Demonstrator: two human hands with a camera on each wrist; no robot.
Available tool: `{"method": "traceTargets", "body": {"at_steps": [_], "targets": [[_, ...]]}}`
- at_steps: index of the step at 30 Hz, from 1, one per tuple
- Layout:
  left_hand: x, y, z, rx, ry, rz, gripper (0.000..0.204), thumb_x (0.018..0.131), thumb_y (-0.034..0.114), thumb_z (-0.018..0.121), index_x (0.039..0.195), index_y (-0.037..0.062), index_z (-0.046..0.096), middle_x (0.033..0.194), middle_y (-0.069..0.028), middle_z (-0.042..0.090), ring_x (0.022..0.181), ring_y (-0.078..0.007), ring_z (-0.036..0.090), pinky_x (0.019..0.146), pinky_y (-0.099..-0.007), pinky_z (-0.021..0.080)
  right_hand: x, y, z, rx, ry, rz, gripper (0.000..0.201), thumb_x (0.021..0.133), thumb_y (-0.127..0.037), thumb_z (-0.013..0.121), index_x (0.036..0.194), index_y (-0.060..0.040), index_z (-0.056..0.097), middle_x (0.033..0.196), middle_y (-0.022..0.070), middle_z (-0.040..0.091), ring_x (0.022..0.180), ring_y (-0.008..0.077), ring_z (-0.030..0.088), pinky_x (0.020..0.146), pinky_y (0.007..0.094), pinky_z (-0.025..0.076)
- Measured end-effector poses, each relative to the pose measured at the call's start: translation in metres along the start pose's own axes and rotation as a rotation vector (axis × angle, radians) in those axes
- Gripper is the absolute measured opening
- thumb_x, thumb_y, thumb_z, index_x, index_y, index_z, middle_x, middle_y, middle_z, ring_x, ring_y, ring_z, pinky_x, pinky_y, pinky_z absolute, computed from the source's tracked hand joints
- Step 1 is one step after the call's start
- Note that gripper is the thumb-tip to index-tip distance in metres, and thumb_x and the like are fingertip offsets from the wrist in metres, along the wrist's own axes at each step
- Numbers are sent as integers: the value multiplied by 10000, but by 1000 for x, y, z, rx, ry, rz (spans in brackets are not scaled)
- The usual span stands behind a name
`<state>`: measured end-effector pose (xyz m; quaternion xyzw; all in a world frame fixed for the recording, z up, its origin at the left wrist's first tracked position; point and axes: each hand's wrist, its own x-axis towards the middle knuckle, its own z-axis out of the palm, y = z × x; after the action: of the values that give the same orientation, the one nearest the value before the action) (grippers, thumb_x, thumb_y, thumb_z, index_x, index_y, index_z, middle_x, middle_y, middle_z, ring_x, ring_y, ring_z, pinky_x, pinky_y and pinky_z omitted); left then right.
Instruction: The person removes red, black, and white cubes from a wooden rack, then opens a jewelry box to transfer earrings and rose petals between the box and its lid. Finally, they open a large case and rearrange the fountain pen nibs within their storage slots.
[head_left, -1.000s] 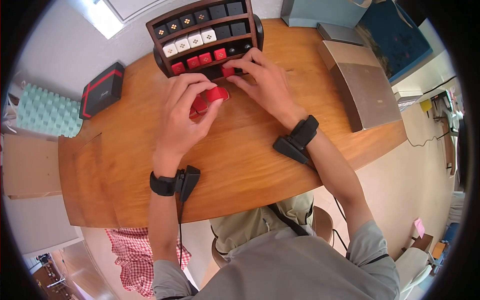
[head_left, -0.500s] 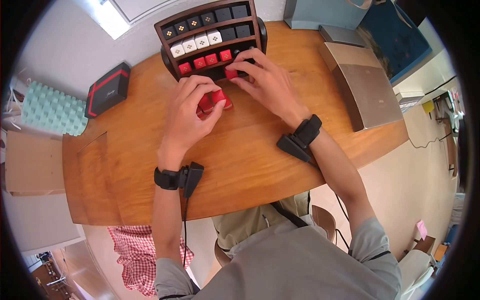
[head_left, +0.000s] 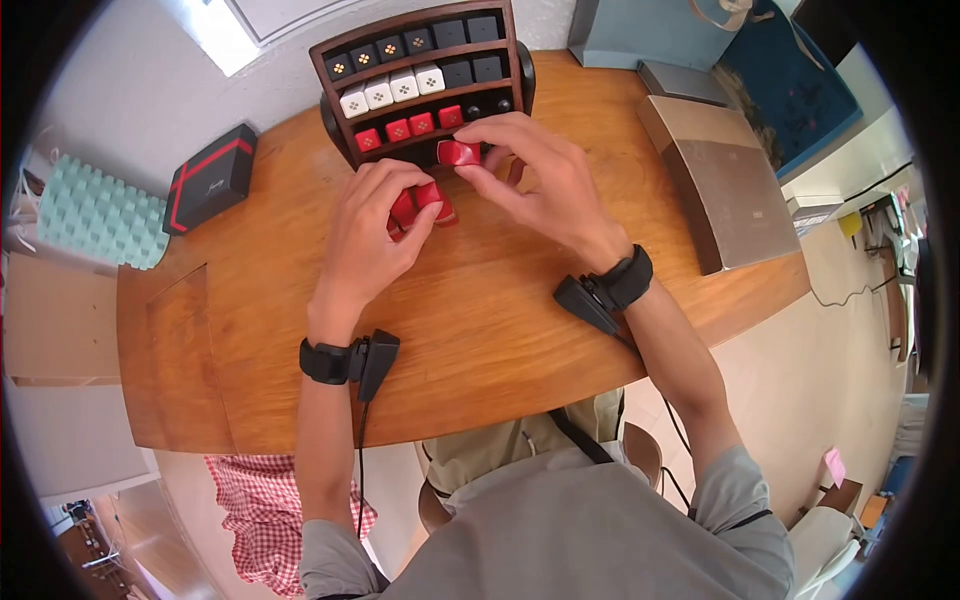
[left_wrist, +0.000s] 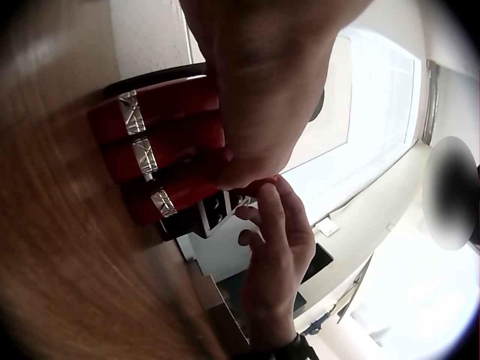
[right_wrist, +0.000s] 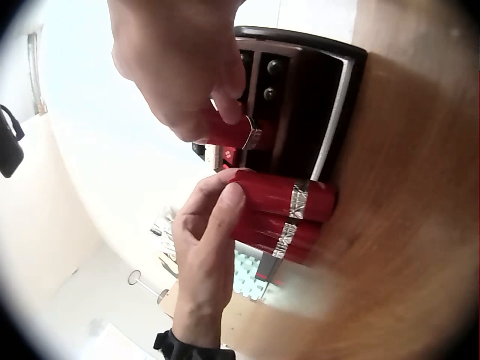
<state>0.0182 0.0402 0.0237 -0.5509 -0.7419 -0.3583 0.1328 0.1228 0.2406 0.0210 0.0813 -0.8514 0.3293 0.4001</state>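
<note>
Right hand: thumb and fingers pinch a red tube just in front of the dark rack, near its bottom level; contact with the rack cannot be told. Left hand: thumb and fingers pinch one of three red tubes standing side by side on the table. Third row of rack: four red tops.

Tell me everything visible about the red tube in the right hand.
The red tube looks glossy, with a silver-coloured patterned band toward one end. The right hand pinches it, hiding part of its other end in the right wrist view. It is held above the table, near the wooden rack.
</note>
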Motion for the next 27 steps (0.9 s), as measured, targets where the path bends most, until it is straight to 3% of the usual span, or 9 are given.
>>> {"method": "traceTargets", "body": {"at_steps": [2, 6, 8, 14, 24, 27], "targets": [[-1, 0, 0, -29, -21, -40, 201, 872, 62, 749, 1056, 18, 681, 1051, -129, 662, 979, -334, 622, 882, -388, 487, 2, -4, -3, 145, 9, 49, 248, 883, -173, 791, 1113, -105, 727, 1049, 33, 717, 733, 138, 709, 616, 276, 567], [0, 2, -1, -14, -29, -39, 216, 875, 63, 747, 1077, 16, 685, 1034, -134, 666, 965, -338, 621, 872, -389, 490, 1, -4, -4, 173, -14, 17, 225, 889, -167, 782, 1086, -72, 730, 1006, 53, 717, 742, 150, 708, 622, 278, 574], [0, 2, -1, -29, -25, -38, 227, 877, 61, 747, 1091, 15, 689, 1018, -138, 671, 956, -336, 620, 869, -390, 492, 1, 0, -3, 164, -148, 59, 235, 896, -168, 778, 1099, -58, 732, 985, 75, 717, 771, 178, 720, 643, 296, 590], [-1, -5, 0, -75, -7, -51, 231, 857, 73, 768, 1068, 8, 698, 1002, -114, 678, 953, -324, 613, 844, -407, 506, -5, 7, 3, 253, -308, 195, 268, 917, -164, 762, 1150, -36, 723, 1023, 147, 714, 829, 233, 741, 713, 331, 609], [-2, -9, -8, -27, -102, -48, 351, 816, 88, 830, 1129, 16, 689, 1047, -124, 682, 971, -306, 663, 857, -373, 523, -11, 9, 13, 225, -329, 204, 352, 933, -132, 752, 1273, -83, 672, 1024, 121, 731, 854, 236, 739, 761, 351, 607], [-4, -13, -10, -105, -86, -66, 393, 786, 138, 854, 1126, 21, 695, 1034, -115, 681, 939, -338, 639, 836, -407, 528, -11, 6, 13, 195, -345, 208, 358, 927, -132, 756, 1271, -85, 670, 1015, 120, 736, 847, 235, 737, 759, 351, 607]]}}
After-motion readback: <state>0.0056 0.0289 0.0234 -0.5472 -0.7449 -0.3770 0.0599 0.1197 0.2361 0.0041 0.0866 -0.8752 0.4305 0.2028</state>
